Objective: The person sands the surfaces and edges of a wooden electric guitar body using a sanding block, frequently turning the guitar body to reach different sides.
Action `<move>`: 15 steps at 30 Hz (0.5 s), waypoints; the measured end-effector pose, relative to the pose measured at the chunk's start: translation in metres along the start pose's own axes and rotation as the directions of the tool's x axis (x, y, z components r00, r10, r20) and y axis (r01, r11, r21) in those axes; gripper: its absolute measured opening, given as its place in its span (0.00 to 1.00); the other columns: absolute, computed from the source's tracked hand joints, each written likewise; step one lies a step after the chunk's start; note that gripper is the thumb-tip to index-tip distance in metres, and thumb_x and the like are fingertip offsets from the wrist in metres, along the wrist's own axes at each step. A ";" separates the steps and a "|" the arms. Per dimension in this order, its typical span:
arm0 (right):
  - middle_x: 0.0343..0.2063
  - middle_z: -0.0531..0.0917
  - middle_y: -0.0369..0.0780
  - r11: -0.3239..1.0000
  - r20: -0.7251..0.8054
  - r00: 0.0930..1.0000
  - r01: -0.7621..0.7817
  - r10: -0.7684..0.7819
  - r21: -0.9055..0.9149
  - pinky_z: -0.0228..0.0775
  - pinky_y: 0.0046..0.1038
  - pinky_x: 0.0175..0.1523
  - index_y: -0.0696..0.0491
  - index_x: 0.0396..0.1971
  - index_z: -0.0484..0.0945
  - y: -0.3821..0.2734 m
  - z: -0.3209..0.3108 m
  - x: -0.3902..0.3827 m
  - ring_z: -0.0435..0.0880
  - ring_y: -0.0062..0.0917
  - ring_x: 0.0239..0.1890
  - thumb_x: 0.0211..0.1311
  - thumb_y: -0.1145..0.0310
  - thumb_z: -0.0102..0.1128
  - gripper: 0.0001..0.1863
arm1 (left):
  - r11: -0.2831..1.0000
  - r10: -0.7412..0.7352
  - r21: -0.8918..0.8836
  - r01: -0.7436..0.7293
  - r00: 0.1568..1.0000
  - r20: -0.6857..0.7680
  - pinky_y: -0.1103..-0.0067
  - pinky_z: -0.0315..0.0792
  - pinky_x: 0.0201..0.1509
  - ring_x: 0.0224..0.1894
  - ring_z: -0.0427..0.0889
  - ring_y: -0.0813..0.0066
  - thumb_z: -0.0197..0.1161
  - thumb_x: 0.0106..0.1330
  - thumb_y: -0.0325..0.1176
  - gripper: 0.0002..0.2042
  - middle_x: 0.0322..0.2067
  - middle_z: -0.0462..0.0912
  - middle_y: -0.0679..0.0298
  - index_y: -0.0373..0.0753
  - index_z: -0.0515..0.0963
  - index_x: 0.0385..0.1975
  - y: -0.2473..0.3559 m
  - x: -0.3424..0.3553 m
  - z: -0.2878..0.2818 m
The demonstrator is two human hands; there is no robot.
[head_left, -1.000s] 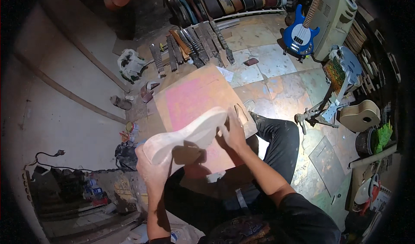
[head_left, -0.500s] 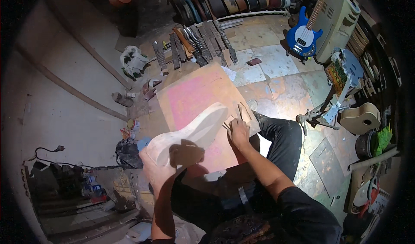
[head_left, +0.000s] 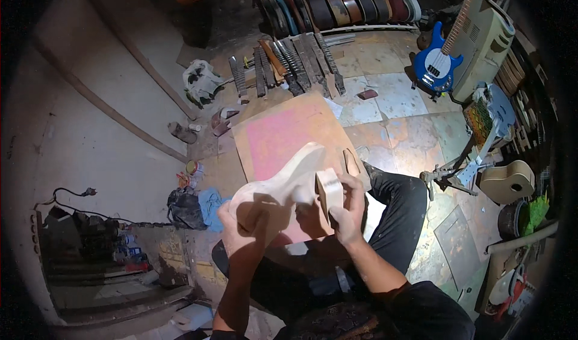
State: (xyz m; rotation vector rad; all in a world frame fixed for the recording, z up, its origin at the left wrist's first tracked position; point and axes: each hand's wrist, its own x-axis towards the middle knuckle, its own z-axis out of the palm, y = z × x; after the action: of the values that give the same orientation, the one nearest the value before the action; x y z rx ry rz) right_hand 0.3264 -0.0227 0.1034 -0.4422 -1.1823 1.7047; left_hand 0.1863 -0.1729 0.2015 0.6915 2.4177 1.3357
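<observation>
A pale, curved wooden guitar body point(head_left: 274, 186) lies tilted over a flat board point(head_left: 325, 120) with a pink patch, in front of my lap. My left hand point(head_left: 242, 237) grips its near left end, fingers wrapped round the edge. Beside the body's right side, my right hand point(head_left: 350, 210) holds up a small rectangular wooden block point(head_left: 329, 189), thumb on one side and fingers on the other. The block's underside is turned away from view. Shadows of my hand and the block fall across the body. On the board's right edge lies a narrow wooden piece point(head_left: 350, 159).
Several guitar necks point(head_left: 289, 60) lie beyond the board, before a row of guitar bodies point(head_left: 337, 3). A blue electric bass point(head_left: 435, 69) stands far right. An acoustic guitar body point(head_left: 507, 180) and a metal stand point(head_left: 448, 180) are at the right; a blue cloth point(head_left: 211, 207) lies left.
My right hand has lifted the wooden block off the board and brought it nearer the guitar body. The whole view has shifted slightly; my left hand keeps its grip.
</observation>
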 end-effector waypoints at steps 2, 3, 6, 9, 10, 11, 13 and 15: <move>0.55 0.76 0.45 0.993 0.027 0.993 -0.113 0.112 0.018 0.73 0.33 0.64 0.59 0.62 0.67 0.004 0.000 0.001 0.79 0.30 0.58 0.56 0.75 0.59 0.30 | 0.996 0.045 -0.081 -0.044 0.999 0.009 0.70 0.78 0.55 0.52 0.84 0.60 0.76 0.63 0.36 0.36 0.50 0.82 0.50 0.30 0.61 0.65 0.000 -0.001 0.005; 0.55 0.77 0.45 0.985 0.040 0.985 -0.169 0.168 0.026 0.75 0.32 0.62 0.59 0.61 0.68 0.009 0.001 0.001 0.80 0.30 0.57 0.54 0.73 0.60 0.31 | 0.989 0.074 -0.129 -0.074 0.997 0.002 0.71 0.79 0.54 0.51 0.84 0.61 0.75 0.63 0.35 0.36 0.49 0.82 0.51 0.29 0.62 0.65 0.000 -0.002 0.008; 0.56 0.77 0.47 0.948 0.045 0.986 -0.143 0.162 -0.284 0.70 0.33 0.66 0.60 0.62 0.68 0.042 0.007 0.008 0.79 0.31 0.58 0.59 0.75 0.65 0.30 | 0.984 0.070 -0.167 -0.061 0.996 0.048 0.73 0.79 0.52 0.48 0.84 0.65 0.76 0.63 0.34 0.33 0.46 0.82 0.54 0.29 0.66 0.63 0.001 -0.006 0.017; 0.56 0.78 0.50 0.851 0.077 0.997 0.036 0.005 -0.524 0.69 0.35 0.67 0.63 0.64 0.67 0.054 0.013 0.004 0.79 0.36 0.60 0.62 0.73 0.70 0.33 | 0.678 0.509 0.473 -0.563 0.824 0.251 0.74 0.80 0.50 0.46 0.84 0.69 0.76 0.63 0.34 0.26 0.44 0.82 0.56 0.30 0.72 0.54 -0.022 -0.009 0.007; 0.56 0.78 0.51 0.817 0.105 0.993 0.098 -0.047 -0.568 0.69 0.36 0.67 0.64 0.64 0.66 0.048 0.019 0.001 0.79 0.37 0.60 0.62 0.73 0.70 0.33 | 0.670 0.484 0.496 -0.553 0.831 0.273 0.72 0.80 0.50 0.47 0.84 0.67 0.77 0.63 0.35 0.24 0.45 0.83 0.56 0.31 0.73 0.53 -0.025 -0.010 0.004; 0.56 0.78 0.52 0.774 0.131 0.987 0.158 -0.098 -0.613 0.69 0.36 0.67 0.64 0.65 0.66 0.041 0.024 -0.001 0.79 0.39 0.61 0.63 0.73 0.70 0.33 | 0.661 0.461 0.513 -0.547 0.836 0.297 0.71 0.80 0.51 0.47 0.84 0.65 0.77 0.63 0.36 0.23 0.45 0.83 0.56 0.32 0.74 0.52 -0.025 -0.010 0.003; 0.56 0.79 0.53 0.759 0.079 0.994 0.109 -0.076 -0.642 0.69 0.37 0.68 0.66 0.65 0.68 0.035 0.028 0.000 0.79 0.40 0.61 0.65 0.71 0.71 0.32 | 0.978 0.095 0.162 -0.129 0.974 0.204 0.64 0.79 0.54 0.50 0.85 0.56 0.77 0.63 0.40 0.24 0.47 0.83 0.53 0.36 0.74 0.52 -0.006 -0.011 0.007; 0.56 0.80 0.53 0.776 0.031 0.999 0.050 -0.039 -0.628 0.69 0.36 0.68 0.66 0.65 0.69 0.048 0.015 0.005 0.79 0.39 0.61 0.66 0.70 0.71 0.31 | 0.993 -0.106 0.078 0.093 0.977 0.184 0.61 0.80 0.52 0.48 0.86 0.52 0.77 0.63 0.42 0.24 0.46 0.84 0.52 0.37 0.73 0.50 0.032 -0.007 0.013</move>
State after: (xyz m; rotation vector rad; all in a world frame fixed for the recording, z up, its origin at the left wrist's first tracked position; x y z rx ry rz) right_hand 0.2891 -0.0287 0.0702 -0.7975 -1.7625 1.2290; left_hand 0.2071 -0.1530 0.2216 0.6718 2.3234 1.1010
